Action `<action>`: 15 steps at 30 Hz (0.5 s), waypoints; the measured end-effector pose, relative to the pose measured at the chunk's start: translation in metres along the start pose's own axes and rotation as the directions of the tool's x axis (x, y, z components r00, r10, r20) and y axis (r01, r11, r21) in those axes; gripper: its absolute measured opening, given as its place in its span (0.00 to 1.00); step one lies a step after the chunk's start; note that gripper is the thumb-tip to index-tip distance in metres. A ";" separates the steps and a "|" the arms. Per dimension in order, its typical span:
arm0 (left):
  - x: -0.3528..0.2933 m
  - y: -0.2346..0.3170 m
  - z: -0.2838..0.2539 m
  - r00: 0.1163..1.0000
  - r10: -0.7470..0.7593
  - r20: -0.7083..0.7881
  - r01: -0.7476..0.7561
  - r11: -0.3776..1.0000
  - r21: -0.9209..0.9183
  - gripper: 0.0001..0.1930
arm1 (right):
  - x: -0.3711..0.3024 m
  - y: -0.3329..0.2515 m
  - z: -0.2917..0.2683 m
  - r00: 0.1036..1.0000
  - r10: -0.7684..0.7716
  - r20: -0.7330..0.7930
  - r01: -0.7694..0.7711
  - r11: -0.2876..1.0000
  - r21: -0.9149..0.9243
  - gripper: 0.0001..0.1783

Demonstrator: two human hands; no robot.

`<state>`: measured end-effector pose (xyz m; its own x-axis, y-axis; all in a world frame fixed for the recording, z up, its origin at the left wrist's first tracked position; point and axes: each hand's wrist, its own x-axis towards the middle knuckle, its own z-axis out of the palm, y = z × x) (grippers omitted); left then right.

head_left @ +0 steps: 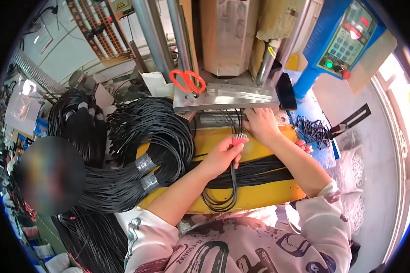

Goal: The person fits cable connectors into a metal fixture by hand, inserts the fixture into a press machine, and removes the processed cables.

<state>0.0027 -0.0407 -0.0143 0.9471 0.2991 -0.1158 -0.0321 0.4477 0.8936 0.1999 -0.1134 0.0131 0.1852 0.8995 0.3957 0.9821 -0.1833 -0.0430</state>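
Note:
My left hand (223, 157) is closed around a bundle of thin black cables (234, 175). Their pale and red tips (239, 138) stick out above its thumb and fingers, and the lengths below hang in a loop. At the metal mould (214, 118) under the press's steel plate (228, 96), my right hand (262, 125) lies with its fingers stretched forward, touching the mould's right part. Some fingertips are hard to make out there. Several dark cable ends (236, 117) run from the mould toward my left hand.
Orange-handled scissors (187, 82) rest on the steel plate. Big coils of black cable (155, 123) crowd the left side. More cables (255, 173) lie across the yellow table (273, 191). A blue control panel (346, 43) and small black parts (312, 131) are at right.

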 end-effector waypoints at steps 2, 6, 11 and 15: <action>-0.003 0.000 -0.002 1.000 0.021 -0.022 -0.020 0.999 0.048 0.13 | -0.008 -0.003 0.001 1.000 0.009 0.028 -0.007 0.999 -0.043 0.17; -0.015 0.009 0.001 0.988 0.110 -0.113 -0.096 0.988 0.122 0.14 | -0.050 -0.022 -0.080 0.645 0.355 0.677 -0.722 0.574 0.387 0.20; -0.021 0.024 0.015 0.986 0.092 -0.142 -0.078 0.992 0.102 0.10 | -0.070 0.007 -0.101 0.612 0.168 0.772 -0.790 0.160 0.592 0.20; -0.015 0.015 0.026 0.986 0.090 -0.137 -0.075 0.991 0.109 0.08 | -0.055 -0.033 -0.057 0.923 0.292 0.250 -0.328 0.262 0.907 0.22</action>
<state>-0.0036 -0.0604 0.0124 0.8878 0.4507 -0.0932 -0.0684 0.3294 0.9417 0.1553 -0.1793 0.0451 0.4658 0.8762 0.1236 0.2275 0.0164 -0.9736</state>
